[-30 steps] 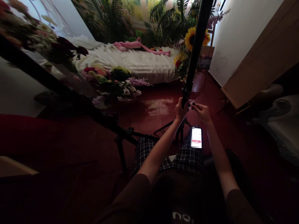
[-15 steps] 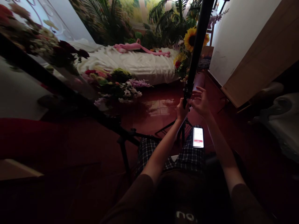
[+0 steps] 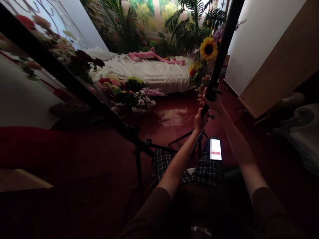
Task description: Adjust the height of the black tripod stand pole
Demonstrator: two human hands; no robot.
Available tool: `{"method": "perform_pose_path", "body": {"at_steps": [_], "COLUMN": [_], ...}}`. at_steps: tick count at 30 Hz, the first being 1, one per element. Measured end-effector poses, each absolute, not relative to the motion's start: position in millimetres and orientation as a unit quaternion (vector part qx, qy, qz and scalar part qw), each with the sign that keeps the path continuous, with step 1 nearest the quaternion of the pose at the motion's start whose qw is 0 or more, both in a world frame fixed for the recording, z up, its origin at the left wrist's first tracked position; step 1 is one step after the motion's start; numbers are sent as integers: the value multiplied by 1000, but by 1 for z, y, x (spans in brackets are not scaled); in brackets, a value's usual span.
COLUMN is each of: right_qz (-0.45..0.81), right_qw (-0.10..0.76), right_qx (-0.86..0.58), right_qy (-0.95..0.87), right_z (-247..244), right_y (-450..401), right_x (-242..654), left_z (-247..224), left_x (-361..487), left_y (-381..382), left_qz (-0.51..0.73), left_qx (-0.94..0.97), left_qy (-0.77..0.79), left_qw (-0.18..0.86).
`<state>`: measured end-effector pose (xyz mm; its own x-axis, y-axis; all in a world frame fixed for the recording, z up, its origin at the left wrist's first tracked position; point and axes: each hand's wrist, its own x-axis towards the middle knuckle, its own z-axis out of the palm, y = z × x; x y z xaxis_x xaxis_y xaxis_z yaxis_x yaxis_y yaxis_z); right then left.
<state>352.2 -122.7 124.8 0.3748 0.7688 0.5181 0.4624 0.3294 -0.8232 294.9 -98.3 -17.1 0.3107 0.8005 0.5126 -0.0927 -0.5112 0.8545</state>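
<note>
A black tripod stand (image 3: 224, 53) rises in front of me, its pole leaning up to the right and its spread legs low on the floor. My left hand (image 3: 200, 121) is wrapped around the lower part of the pole. Just above it, my right hand (image 3: 216, 104) closes around the pole beside a dark collar; the pole hides some of its fingers. A small knob (image 3: 211, 117) juts out beneath the right hand. On my right thigh, over checked cloth, lies a phone (image 3: 215, 149) with a lit screen.
A second black pole (image 3: 82, 96) slants across the left. Bouquets (image 3: 139, 96) stand before a white-draped bench (image 3: 159, 74) bearing a pink plush toy (image 3: 147, 55). A sunflower (image 3: 208, 48) is behind the stand. A wooden panel (image 3: 271, 66) and carved chair (image 3: 299, 129) are at right.
My right hand has gone from loosely spread fingers beside the pole to a grip around it, above my left hand. The collar now sits higher on the pole. The whole view has shifted slightly.
</note>
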Motion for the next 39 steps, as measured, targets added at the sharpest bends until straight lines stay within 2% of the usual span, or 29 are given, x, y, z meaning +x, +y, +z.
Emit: {"method": "perform_pose_path", "body": {"at_steps": [6,12,18,24,29,39], "right_qz": [-61,-180,-116,12,-1,-22], "right_qw": [613,548,526,429,434,437], "right_qx": [-604,-656,-656,-714,-741,-743], "right_qy": [-506,-487,-529,-554,-512,-506], "right_z": [183,188,155,88,57,49], "right_y": [-106,-113,-161,-220,-231,-216], "right_x": [356,349,346,351,354,360], "left_z": [-10,-9,-14,-11,-7,-7], "left_x": [289,287,291,290,287,286], "left_y": [-103,-104,-101,-102,-104,-105], "left_qz": [520,526,541,538,528,521], "left_qx": [692,696,687,693,696,703], "left_qy": [242,226,223,233,250,254], "left_qw": [438,433,431,419,418,413]}}
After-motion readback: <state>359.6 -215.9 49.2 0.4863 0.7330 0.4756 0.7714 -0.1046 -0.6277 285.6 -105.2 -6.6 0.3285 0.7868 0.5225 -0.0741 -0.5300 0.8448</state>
